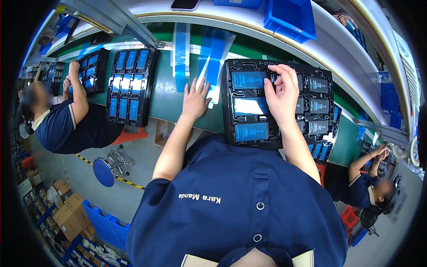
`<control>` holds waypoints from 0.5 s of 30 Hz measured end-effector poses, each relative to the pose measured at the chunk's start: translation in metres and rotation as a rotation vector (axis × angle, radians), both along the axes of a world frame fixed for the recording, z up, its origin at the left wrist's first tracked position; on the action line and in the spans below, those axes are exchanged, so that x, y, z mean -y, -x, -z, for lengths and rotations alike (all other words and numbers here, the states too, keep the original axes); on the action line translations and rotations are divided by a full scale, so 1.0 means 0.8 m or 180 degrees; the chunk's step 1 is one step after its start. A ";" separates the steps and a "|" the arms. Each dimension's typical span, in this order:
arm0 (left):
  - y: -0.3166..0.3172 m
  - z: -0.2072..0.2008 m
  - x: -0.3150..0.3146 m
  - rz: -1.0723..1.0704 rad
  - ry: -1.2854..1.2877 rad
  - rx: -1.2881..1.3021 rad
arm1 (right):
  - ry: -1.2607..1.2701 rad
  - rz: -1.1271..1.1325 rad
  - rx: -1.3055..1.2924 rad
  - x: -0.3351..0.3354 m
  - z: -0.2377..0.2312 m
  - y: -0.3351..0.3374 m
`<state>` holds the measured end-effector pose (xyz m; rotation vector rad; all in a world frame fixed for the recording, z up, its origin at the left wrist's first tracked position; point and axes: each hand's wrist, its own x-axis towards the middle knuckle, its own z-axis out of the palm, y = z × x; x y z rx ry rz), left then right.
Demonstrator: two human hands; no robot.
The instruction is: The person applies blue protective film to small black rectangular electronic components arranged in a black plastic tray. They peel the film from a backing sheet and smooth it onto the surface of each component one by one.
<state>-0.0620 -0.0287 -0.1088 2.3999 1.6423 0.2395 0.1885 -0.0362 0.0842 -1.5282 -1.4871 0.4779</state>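
My left hand (195, 100) lies flat with its fingers spread. Its fingertips rest between two blue and clear film strips (181, 55) on the green table. My right hand (285, 91) bends over a black tray (229, 107), with curled fingers and a thumb near the index finger. Whatever those fingers may hold is hidden under them. In the tray's left column sit flat blue batteries (251, 132), one shining with reflected light. Dark grey batteries (318, 106) fill its right column. My right hand and forearm partly cover the middle column.
Another black tray (147, 95) of blue batteries stands on the left. A blue bin (291, 20) and a phone (185, 4) sit on the white shelf beyond the table. Co-workers (66, 115) work at both sides. Behind on the floor is a blue stool (104, 172).
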 end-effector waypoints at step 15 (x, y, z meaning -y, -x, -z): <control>-0.032 -0.070 -0.016 -0.1362 -0.0039 0.3569 | -0.0423 -0.0168 0.0109 0.001 0.002 0.000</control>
